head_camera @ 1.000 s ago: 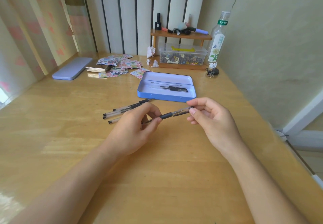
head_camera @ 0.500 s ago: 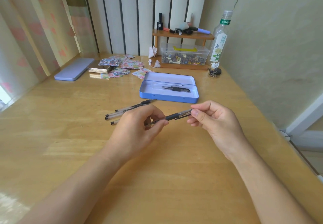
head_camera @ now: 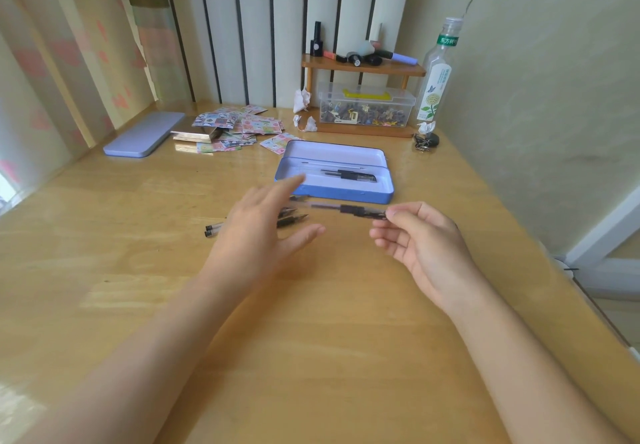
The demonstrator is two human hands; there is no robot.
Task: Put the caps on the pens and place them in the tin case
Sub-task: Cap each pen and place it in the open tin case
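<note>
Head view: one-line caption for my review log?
Right hand holds a capped pen near the open tin case; left hand open above loose pens.

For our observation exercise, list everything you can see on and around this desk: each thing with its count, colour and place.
tin case: one, blue, open, desk centre
pens in case: two or so, black
held pen: one, clear and black, capped
loose pens: about three, beside left hand
lid: one, lilac, far left
stickers: many, multicoloured
shelf: one, wooden, far back
clear box: one, under shelf
bottle: one, clear
desk: wooden
left hand: open
right hand: gripping pen
</note>
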